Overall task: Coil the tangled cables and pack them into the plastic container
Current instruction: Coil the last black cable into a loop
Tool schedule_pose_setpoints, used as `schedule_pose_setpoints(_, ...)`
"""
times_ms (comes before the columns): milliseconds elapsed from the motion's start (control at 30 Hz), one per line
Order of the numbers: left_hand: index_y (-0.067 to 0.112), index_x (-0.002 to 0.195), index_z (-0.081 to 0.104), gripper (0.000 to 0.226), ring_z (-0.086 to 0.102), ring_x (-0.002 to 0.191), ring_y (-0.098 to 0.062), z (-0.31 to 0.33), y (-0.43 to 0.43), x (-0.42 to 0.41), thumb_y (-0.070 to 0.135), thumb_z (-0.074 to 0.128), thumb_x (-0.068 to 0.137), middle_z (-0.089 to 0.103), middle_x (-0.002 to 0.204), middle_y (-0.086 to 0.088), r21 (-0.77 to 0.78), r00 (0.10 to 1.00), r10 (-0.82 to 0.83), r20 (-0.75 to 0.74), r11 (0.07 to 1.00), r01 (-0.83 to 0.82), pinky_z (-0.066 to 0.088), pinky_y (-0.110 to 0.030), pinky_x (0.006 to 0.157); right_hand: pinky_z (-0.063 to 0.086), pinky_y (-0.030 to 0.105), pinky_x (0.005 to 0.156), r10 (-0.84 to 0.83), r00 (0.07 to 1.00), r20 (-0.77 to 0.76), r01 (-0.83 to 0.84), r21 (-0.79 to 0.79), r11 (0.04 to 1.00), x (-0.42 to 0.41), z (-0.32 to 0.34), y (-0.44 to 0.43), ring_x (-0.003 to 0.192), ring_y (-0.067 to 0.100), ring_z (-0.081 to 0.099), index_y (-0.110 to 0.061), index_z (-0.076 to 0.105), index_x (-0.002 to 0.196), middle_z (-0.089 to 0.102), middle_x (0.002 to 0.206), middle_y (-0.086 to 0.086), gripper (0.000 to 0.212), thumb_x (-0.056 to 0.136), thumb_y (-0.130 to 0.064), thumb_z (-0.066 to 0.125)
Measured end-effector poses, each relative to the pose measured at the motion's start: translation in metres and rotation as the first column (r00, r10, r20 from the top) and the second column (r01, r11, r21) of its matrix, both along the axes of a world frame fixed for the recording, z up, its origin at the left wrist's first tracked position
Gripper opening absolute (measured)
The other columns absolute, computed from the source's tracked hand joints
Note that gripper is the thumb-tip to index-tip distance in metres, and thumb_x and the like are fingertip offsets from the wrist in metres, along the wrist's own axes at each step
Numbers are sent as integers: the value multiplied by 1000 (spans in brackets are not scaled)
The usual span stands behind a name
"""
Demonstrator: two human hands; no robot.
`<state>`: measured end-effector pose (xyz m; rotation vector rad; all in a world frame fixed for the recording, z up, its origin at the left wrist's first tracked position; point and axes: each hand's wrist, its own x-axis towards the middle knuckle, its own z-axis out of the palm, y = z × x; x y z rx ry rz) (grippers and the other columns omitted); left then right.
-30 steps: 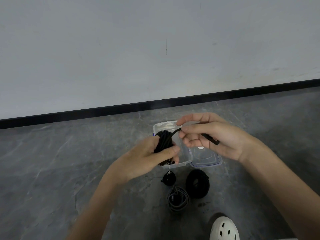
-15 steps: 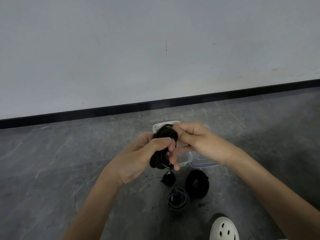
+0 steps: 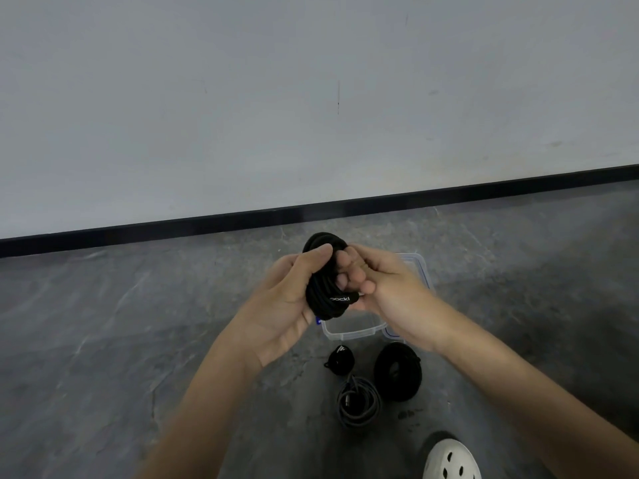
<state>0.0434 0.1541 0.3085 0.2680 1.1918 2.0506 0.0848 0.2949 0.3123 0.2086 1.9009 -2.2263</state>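
Note:
My left hand [image 3: 287, 302] grips a coiled black cable bundle [image 3: 323, 292], thumb wrapped over its top. My right hand [image 3: 387, 292] meets it from the right, fingers curled against the coil and pinching its end with the white lettering. Both hands hover above the clear plastic container [image 3: 352, 330], whose near rim shows below the bundle. On the floor in front lie three more coils: a small black one [image 3: 340, 360], a grey one [image 3: 358, 404] and a larger black one [image 3: 397, 371].
The container's blue-edged lid [image 3: 420, 271] lies beside it, mostly behind my right hand. A white perforated shoe [image 3: 451, 459] shows at the bottom right. The grey stone floor runs back to a black skirting board [image 3: 207, 224] and a pale wall.
My right hand moved left from holding the loose cable end out to the side and now pinches it against the coil. The bundle turned more upright in my left hand.

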Motion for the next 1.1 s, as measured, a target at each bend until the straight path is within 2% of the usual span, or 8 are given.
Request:
schedule_pose_setpoints(100,12,75,78,25,71,69,-10,-1,1,-1,33,65,78,73,76,-5,26,998,-2,63,1000,1,57,-20,69,57,25,75,-27,1000,-6,28,69,997,1,-1,-2,67,-1,58,-14,61,95,51,70,-1,26,104,-16,37)
schedule_pose_setpoints(200,12,75,78,26,72,72,-14,-6,1,-1,34,64,80,73,76,-5,4,996,5,84,1000,-6,60,-34,81,57,32,81,-18,1000,-9,19,137,990,2,0,-2,74,3,61,-13,64,99,60,71,-7,26,104,-16,38)
schedule_pose_setpoints(333,11,68,77,26,71,66,-13,-7,3,1,31,63,76,72,71,-6,-35,993,59,102,998,-56,58,-22,67,56,38,88,8,1000,-5,-7,162,987,2,2,0,69,4,58,-14,61,88,52,54,-15,28,104,-18,38)
schedule_pose_setpoints(400,11,66,76,24,70,64,-13,-7,5,3,30,64,73,70,68,-6,-62,993,76,94,996,-70,61,-28,73,53,41,89,4,1000,-17,-1,183,983,3,3,0,67,5,55,-13,59,85,48,50,-16,29,104,-17,37)
schedule_pose_setpoints(533,12,62,75,20,68,61,-12,-7,8,4,27,65,71,68,65,-5,-95,990,100,95,991,-91,59,-30,78,53,41,86,-15,999,-46,25,237,971,3,0,0,65,6,53,2,59,98,49,51,-17,29,104,-16,38)
schedule_pose_setpoints(667,14,58,74,20,67,60,-12,-4,9,6,24,63,72,67,63,-3,-113,990,112,90,988,-102,56,-32,82,51,41,79,-37,996,-80,57,267,962,2,-2,-1,70,17,49,5,59,95,50,59,-10,29,103,-13,38)
schedule_pose_setpoints(833,14,56,72,41,65,59,-12,-4,12,6,9,54,92,65,63,-4,-151,984,169,46,975,-161,59,-25,68,46,27,69,-53,992,-117,88,318,944,1,-8,-2,63,6,48,-17,57,74,52,57,-15,34,103,-13,39)
schedule_pose_setpoints(1100,16,56,72,41,64,60,-10,-4,14,7,13,56,93,66,64,-4,-252,969,231,-91,936,-247,53,-19,62,42,18,63,-87,981,-173,151,400,904,-1,-12,-4,55,-3,47,-18,53,70,49,56,-16,35,102,-10,40)
